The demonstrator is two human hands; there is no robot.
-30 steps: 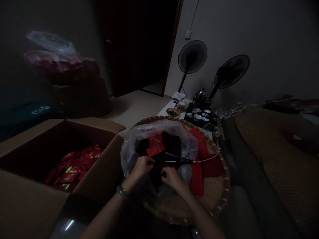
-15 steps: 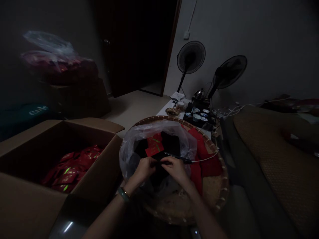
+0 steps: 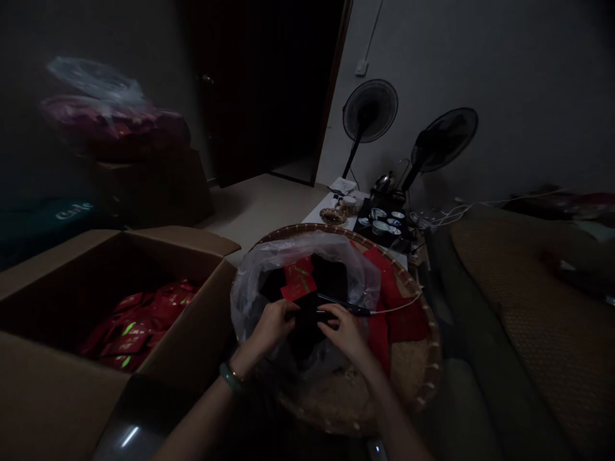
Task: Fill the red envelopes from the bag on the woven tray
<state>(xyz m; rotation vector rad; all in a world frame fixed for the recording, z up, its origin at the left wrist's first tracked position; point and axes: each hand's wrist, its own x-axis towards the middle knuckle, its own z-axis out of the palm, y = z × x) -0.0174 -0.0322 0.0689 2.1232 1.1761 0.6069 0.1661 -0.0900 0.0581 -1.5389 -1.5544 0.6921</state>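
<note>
My left hand (image 3: 276, 325) is over a clear plastic bag (image 3: 250, 275) full of black material (image 3: 331, 272). Its fingertips are pinched together against the dark contents, and what they hold cannot be made out. Across from it, my right hand (image 3: 344, 333) is curved, with thumb and fingers parted over the same black material. Just beyond the fingertips lie a red printed packet (image 3: 298, 280) and a slim black pen-like tool (image 3: 353, 308) with a white cord. The bag rests in a round woven tray (image 3: 408, 368).
An open cardboard box (image 3: 192, 326) on the left holds many red packets (image 3: 139, 326). Red pieces (image 3: 403, 314) lie along the tray's right side. Ahead are a low table with a tea set (image 3: 382, 224) and two fans (image 3: 369, 112). A woven-topped seat (image 3: 542, 307) is at right.
My hands have drawn slightly apart: the left has shifted a little left, and the right thumb and fingers have spread. The red packet and pen-like tool stay put.
</note>
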